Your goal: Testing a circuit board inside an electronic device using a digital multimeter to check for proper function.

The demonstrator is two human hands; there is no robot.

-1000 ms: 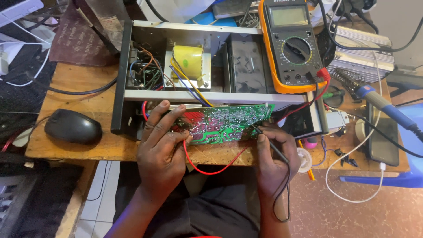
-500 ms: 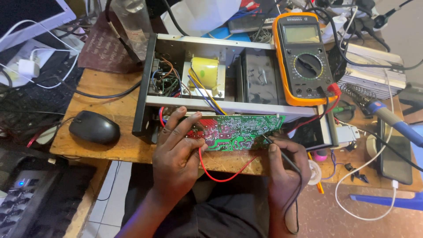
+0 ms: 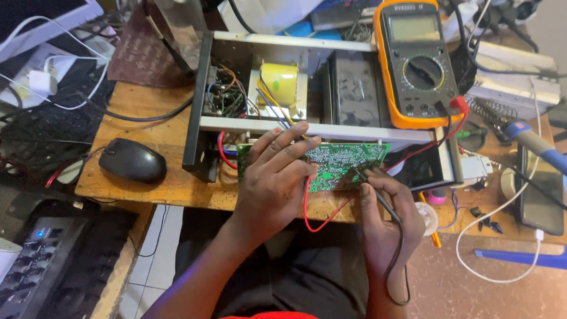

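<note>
My left hand [image 3: 274,183] lies over the left part of a green circuit board [image 3: 342,162], its fingers spread across the board, with a red probe lead [image 3: 310,215] running out from under it. My right hand [image 3: 387,218] grips a black test probe [image 3: 375,192] like a pen, the tip touching the board's solder side. The board leans against the front of an open metal chassis [image 3: 322,129] holding a yellow transformer [image 3: 279,82]. An orange multimeter [image 3: 416,62] rests on the chassis at the right, with red and black leads plugged in.
A black mouse [image 3: 133,160] sits on the wooden bench at the left. A keyboard [image 3: 41,127] and cables lie further left. A soldering iron with a blue handle [image 3: 531,142], a black phone [image 3: 540,201] and a white cable [image 3: 490,242] are at the right.
The view has shifted, so the chassis and board sit lower and further right in frame. My hands stay on the board; the right hand's probe tip has shifted only slightly on it.
</note>
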